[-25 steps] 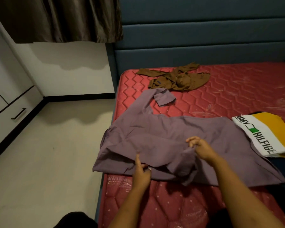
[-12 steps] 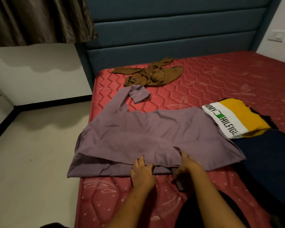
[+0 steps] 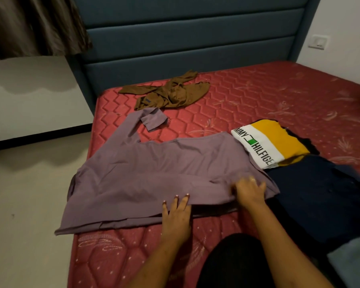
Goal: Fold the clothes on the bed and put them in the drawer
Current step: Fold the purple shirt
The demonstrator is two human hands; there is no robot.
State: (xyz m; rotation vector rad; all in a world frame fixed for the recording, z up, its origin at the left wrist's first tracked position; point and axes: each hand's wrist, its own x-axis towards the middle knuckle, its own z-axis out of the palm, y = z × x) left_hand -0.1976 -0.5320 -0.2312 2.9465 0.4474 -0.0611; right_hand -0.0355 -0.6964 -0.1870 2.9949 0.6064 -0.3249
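Note:
A purple long-sleeved shirt (image 3: 154, 173) lies spread across the near left part of the red mattress (image 3: 258, 96), one sleeve reaching toward the headboard and its left side hanging over the bed's edge. My left hand (image 3: 177, 213) lies flat with straight fingers at the shirt's near hem. My right hand (image 3: 250, 191) presses flat on the shirt's right end. A crumpled brown garment (image 3: 170, 93) sits further back. A folded yellow and white shirt (image 3: 268, 144) and dark navy clothing (image 3: 320, 194) lie to the right.
A blue padded headboard (image 3: 185, 38) stands behind the bed. Bare floor (image 3: 29, 194) runs along the left, under a brown curtain (image 3: 33, 23). A wall switch (image 3: 318, 41) is at the upper right. Light blue cloth (image 3: 353, 262) shows at the bottom right corner.
Both hands let go of the bunched fabric and now lie flat on the shirt. My right hand slid right to the shirt's end. The view swung to the right.

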